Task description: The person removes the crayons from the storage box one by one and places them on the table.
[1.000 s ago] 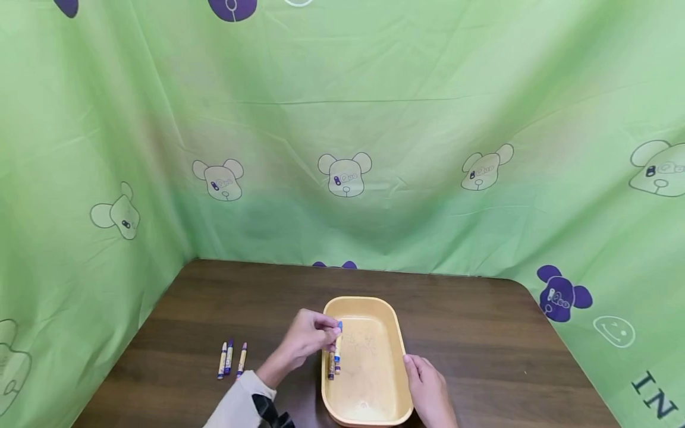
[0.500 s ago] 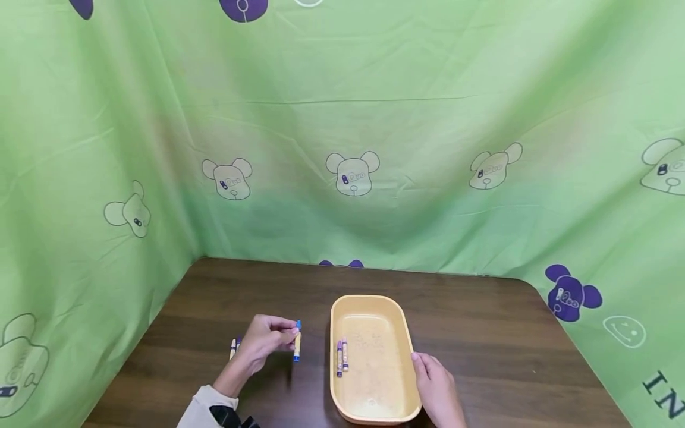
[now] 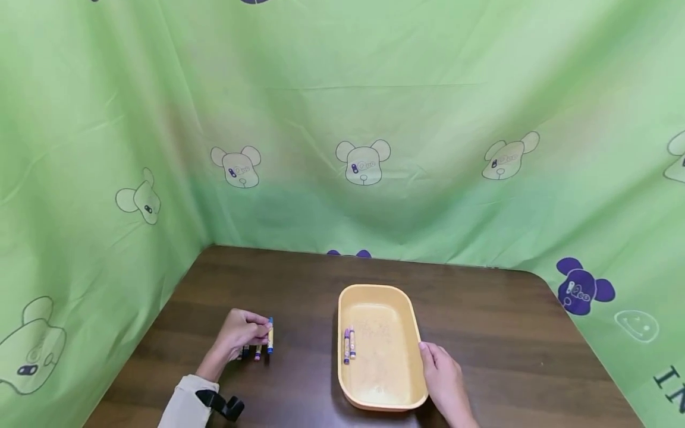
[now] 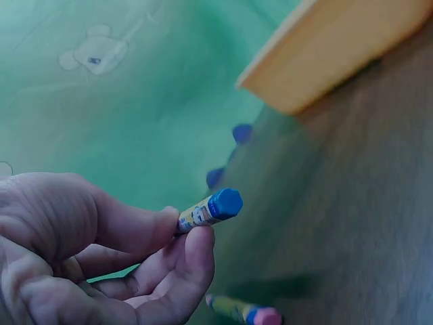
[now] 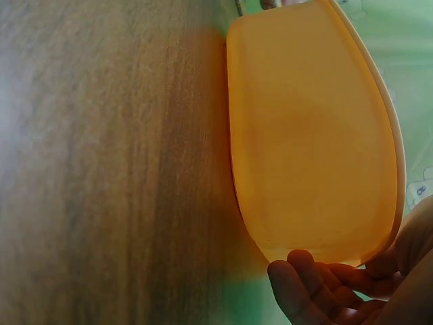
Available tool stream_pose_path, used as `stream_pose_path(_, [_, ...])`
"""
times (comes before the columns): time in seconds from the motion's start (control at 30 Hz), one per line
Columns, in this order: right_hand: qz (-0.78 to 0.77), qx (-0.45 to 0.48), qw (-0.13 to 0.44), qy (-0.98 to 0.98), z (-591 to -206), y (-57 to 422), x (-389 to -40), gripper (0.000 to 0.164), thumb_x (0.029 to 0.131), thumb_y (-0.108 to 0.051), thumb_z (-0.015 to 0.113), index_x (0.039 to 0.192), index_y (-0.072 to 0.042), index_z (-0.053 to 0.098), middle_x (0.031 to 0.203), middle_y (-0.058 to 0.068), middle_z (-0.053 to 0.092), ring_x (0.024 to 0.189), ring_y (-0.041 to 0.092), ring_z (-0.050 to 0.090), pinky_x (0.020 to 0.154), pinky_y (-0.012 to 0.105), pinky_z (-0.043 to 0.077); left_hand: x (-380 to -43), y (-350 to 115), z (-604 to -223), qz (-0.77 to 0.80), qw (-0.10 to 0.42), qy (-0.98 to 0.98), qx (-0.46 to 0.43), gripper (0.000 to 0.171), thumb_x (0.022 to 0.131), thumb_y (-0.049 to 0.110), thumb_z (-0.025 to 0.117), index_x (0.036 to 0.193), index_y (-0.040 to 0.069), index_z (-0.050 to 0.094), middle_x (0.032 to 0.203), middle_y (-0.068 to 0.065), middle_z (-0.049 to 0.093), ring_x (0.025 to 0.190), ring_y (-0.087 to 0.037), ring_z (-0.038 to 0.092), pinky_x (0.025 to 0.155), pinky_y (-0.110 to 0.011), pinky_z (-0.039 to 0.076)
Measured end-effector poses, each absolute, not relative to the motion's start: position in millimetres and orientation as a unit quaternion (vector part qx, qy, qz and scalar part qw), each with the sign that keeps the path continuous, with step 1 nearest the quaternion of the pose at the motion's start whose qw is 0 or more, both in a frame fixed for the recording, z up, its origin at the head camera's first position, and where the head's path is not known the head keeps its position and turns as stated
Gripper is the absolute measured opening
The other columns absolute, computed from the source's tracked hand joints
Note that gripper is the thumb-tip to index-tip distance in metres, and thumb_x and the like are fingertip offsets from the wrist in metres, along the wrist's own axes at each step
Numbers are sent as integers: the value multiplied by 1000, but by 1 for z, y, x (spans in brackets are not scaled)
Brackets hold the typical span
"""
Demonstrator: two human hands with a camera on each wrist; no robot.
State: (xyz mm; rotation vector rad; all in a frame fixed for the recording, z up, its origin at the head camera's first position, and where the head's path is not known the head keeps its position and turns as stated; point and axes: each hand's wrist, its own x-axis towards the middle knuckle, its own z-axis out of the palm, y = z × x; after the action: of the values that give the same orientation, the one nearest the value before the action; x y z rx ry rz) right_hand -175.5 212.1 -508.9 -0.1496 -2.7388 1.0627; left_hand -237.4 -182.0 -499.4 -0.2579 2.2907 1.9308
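My left hand (image 3: 238, 334) pinches a blue crayon (image 3: 270, 336) upright between thumb and fingertips, left of the tray. The left wrist view shows the blue end of that crayon (image 4: 220, 205) jutting past the fingertips. Just below it, a pink-ended crayon (image 4: 245, 311) lies on the table. Other crayons beside that one are mostly hidden behind the hand in the head view. With its thumb on the rim and fingers against the outer wall, my right hand (image 3: 445, 378) holds the yellow tray (image 3: 382, 377). A purple crayon (image 3: 346, 347) and a paler crayon (image 3: 352, 343) lie side by side in it.
The dark wooden table (image 3: 492, 333) carries the tray near its middle. A green curtain (image 3: 299, 125) printed with bear heads hangs behind and on both sides. A black strap (image 3: 219, 404) is on the left wrist.
The left hand has carried the blue crayon leftward, out from over the tray to the crayons on the table. The right hand keeps its hold on the tray. The head view has shifted slightly.
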Motion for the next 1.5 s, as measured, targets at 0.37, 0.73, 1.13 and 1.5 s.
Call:
stream_pose_path(0.37, [369, -56, 91, -923, -503, 213, -180, 37, 109, -23, 45, 120, 4, 68, 118, 22, 69, 114, 44, 64, 98, 59, 49, -241, -176, -495, 492, 23, 865, -100, 11, 78, -1, 81, 85, -8, 77, 67, -10, 72, 47, -11, 66, 47, -28, 58])
stream_pose_path(0.73, [369, -50, 101, -923, -501, 215, -181, 38, 109, -24, 45, 121, 4, 68, 118, 21, 70, 114, 43, 64, 98, 58, 49, -241, -164, -493, 408, -4, 909, -86, 9, 77, 5, 83, 79, -1, 77, 53, -5, 68, 42, -14, 63, 41, -31, 54])
stream_pose_path(1.13, [367, -51, 95, -924, -505, 217, -178, 36, 109, -24, 47, 119, 3, 69, 115, 18, 71, 111, 40, 66, 96, 57, 51, -240, -136, -480, 540, -89, 831, -96, 21, 90, 19, 76, 94, -2, 80, 72, -12, 76, 58, -13, 73, 64, -27, 62])
stream_pose_path(1.5, [368, -51, 93, -924, -507, 215, -176, 35, 108, -23, 48, 117, 2, 70, 113, 18, 72, 109, 40, 66, 94, 57, 51, -236, -44, -451, 532, -57, 839, 98, 15, 91, 11, 69, 93, 2, 81, 77, -9, 77, 58, -8, 70, 58, -25, 60])
